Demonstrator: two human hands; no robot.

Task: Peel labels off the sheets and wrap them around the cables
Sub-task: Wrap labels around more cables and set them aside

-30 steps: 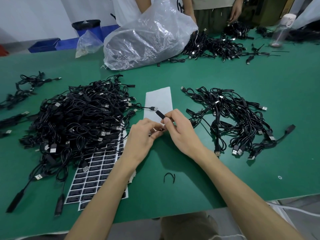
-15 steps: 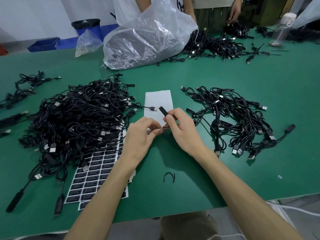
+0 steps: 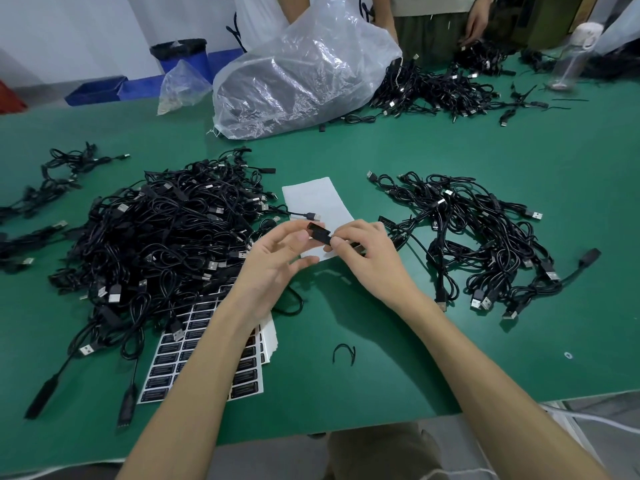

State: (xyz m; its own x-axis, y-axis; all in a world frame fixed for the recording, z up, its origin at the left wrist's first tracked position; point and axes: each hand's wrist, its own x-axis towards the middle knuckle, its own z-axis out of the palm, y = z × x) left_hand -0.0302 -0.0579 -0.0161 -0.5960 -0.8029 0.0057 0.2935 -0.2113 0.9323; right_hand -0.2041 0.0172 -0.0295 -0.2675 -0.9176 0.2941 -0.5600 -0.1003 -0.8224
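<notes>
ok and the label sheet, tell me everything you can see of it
The label sheet is white backing paper carrying tight rows of small black rectangular labels, print too small to read. It lies flat on the green table near the front edge. The cable pile covers its far end; the left forearm crosses over it. Extra paper edges at its right suggest a stack.

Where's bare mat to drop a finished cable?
Near edge, between label sheet and right cable pile: bare but for a small black tie. Also the strip between big pile and plastic bag. Left and centre are crowded.
</notes>
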